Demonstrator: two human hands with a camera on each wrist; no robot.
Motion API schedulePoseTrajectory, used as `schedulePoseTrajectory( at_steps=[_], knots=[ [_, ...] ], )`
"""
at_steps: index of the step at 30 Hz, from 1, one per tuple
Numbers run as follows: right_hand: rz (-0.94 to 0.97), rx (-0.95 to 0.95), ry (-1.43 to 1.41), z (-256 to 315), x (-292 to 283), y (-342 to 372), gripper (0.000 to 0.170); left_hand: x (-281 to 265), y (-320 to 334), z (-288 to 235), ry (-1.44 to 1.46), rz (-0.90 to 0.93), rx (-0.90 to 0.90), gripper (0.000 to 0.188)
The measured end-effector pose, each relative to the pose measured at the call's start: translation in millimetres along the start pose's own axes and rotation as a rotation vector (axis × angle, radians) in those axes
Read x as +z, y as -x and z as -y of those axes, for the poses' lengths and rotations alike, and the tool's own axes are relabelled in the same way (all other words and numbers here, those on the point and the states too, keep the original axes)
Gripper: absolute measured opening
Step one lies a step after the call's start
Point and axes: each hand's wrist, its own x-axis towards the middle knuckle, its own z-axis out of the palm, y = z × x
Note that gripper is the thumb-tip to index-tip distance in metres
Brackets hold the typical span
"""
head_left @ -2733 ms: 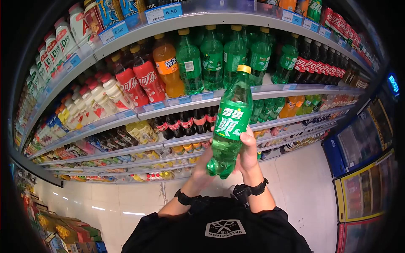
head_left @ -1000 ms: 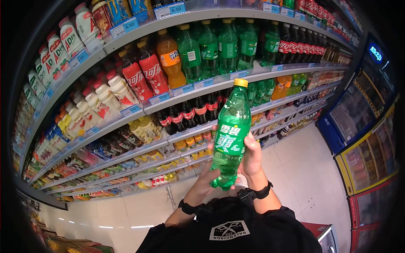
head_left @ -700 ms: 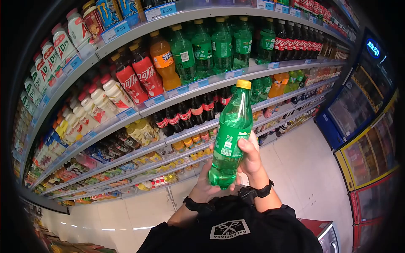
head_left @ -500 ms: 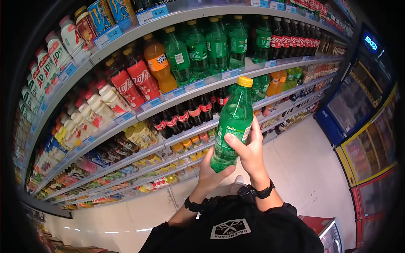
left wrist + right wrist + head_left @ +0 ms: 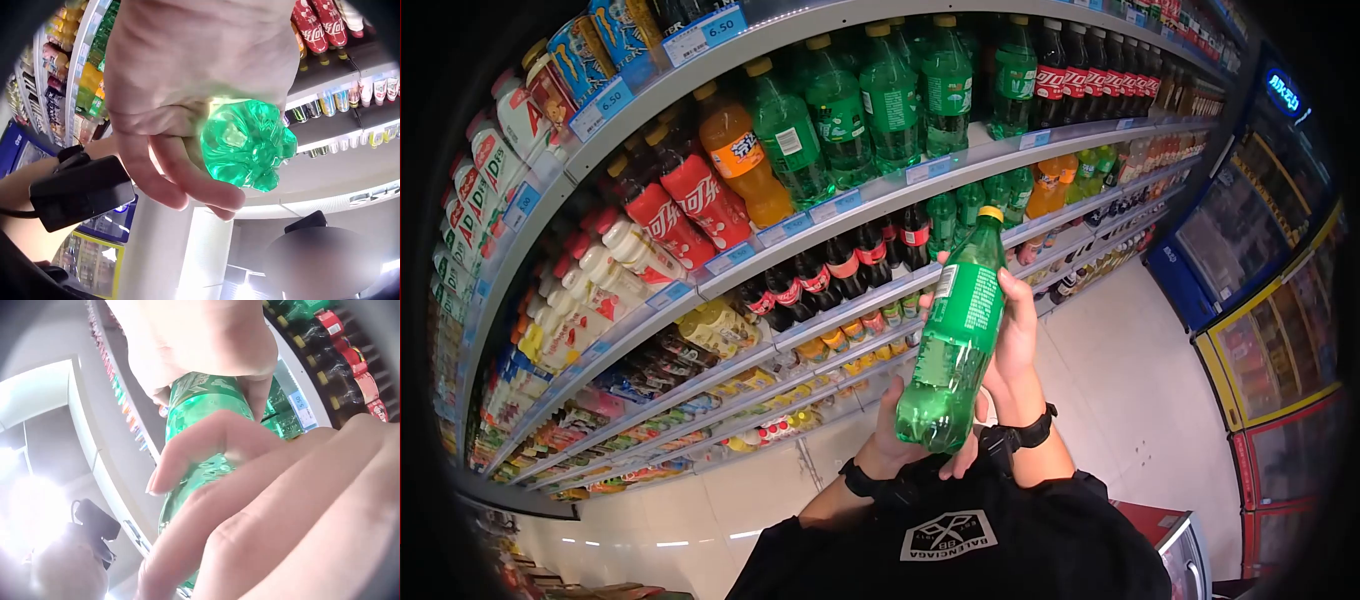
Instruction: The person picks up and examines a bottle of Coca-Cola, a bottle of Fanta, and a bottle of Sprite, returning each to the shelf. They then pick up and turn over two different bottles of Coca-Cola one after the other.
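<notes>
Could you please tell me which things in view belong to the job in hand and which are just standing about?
In use:
- held green bottle
- left hand, at its base
- right hand, gripping its side

Standing about:
- orange drink bottle
- blue can
- blue fridge

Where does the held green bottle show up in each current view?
Head: green bottle just right of centre, yellow cap uppermost.
Left wrist: right of centre, base facing the camera.
Right wrist: centre, running towards lower left, partly hidden by fingers.
Shared landmark: the drink shelving, visible in all three.
</notes>
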Motion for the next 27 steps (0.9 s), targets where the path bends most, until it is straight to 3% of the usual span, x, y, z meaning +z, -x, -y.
schedulePoseTrajectory(
  at_steps=[3,4,5,6,8,10,12,13,16,18,19,20,22,24,25,26,27],
  knots=[
    [-0.111,0.282,-0.222,1.2,-18.5,-13.0,0.062,8.2,-16.9,-11.2,-0.113,-0.156,-0.042,0.121],
    [-0.115,0.283,-0.226,0.4,-24.0,-17.6,0.062,10.5,-23.0,-13.6,-0.159,-0.223,-0.040,0.117],
    [-0.167,0.301,-0.285,-0.9,-28.2,-22.8,0.058,14.4,-25.9,-11.0,0.009,-0.338,-0.036,0.104],
    [-0.216,0.317,-0.343,-2.0,-34.4,-29.3,0.054,11.3,-30.6,-11.6,0.009,-0.342,-0.039,0.104],
    [-0.216,0.364,-0.359,2.7,-55.7,-42.0,0.050,1.6,-42.1,-15.7,-0.412,-0.480,-0.112,0.094],
    [-0.266,0.270,-0.193,13.1,-58.2,-53.9,0.061,-8.8,-51.7,-25.2,-0.551,-0.403,-0.140,0.089],
    [-0.170,0.272,-0.187,32.2,-66.7,-64.4,0.060,-16.3,-62.0,-35.2,-0.641,-0.362,-0.214,0.084],
    [-0.206,0.200,-0.151,40.7,-68.3,-70.5,0.060,-20.0,-64.6,-35.5,-0.626,-0.562,-0.215,0.076],
    [-0.278,0.037,-0.147,70.7,-62.6,-85.4,0.048,-30.4,-86.5,-56.3,-0.864,-0.585,-0.231,0.065],
    [-0.290,-0.385,0.190,82.3,-69.8,-100.4,0.047,-25.5,-113.9,-53.7,-0.912,-0.652,-0.180,0.062],
    [-0.243,-0.408,0.141,90.0,-80.4,-101.2,0.068,-26.5,-129.6,-48.8,-1.246,-0.671,-0.050,0.068],
    [-0.234,-0.410,0.138,94.1,-83.9,-105.5,0.068,-30.3,-143.3,-45.4,-1.579,-0.678,0.094,0.076],
    [-0.312,-0.531,0.322,104.9,-88.0,-113.4,0.075,-66.0,-152.4,-39.3,-1.495,-0.699,0.123,0.085],
    [-0.269,-0.556,0.317,117.8,-85.6,-119.9,0.084,-87.6,-164.3,-37.4,-1.094,-0.616,0.184,0.083],
    [-0.144,-0.586,0.303,122.9,-78.2,-123.7,0.084,-85.1,-165.3,-34.7,-0.479,-0.632,0.100,0.082],
    [-0.020,-0.610,0.288,126.5,-76.9,-127.1,0.085,-91.4,-172.8,-37.3,-0.478,-0.636,0.115,0.082],
    [0.083,-0.474,0.225,127.9,-92.5,-131.3,0.090,-98.5,-181.2,-41.4,-0.169,-0.386,0.074,0.082]
  ],
)
